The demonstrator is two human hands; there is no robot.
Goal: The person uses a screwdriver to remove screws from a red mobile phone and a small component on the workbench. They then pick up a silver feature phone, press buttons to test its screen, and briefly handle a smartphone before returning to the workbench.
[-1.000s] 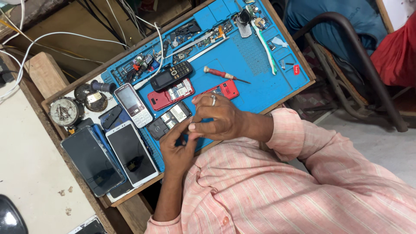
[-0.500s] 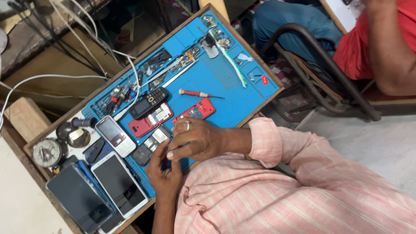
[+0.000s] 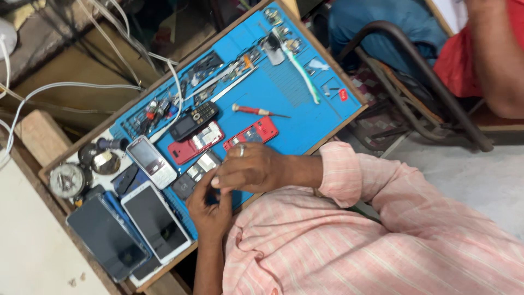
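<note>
My left hand (image 3: 206, 210) and my right hand (image 3: 250, 170), which wears a ring, meet at the near edge of the blue work mat (image 3: 305, 117). The fingertips of both close on a small dark part (image 3: 214, 196), mostly hidden between them. Just beyond my hands lie an opened red phone (image 3: 252, 133), a second red phone body (image 3: 195, 143) and a black keypad phone (image 3: 194, 120). A red-handled screwdriver (image 3: 256, 111) rests on the mat past them. My pink striped sleeve (image 3: 349, 175) covers the right forearm.
A silver keypad phone (image 3: 152, 161), a white smartphone (image 3: 155, 221) and a dark smartphone (image 3: 106, 237) lie at the left. Small parts and tweezers fill the mat's far trays (image 3: 218, 71). White cables (image 3: 65, 87) run behind. Another person in a red shirt (image 3: 475, 49) sits on a chair at right.
My hands stay together on the small part in the same spot over the mat. The view has swung, bringing the other seated person more into the picture.
</note>
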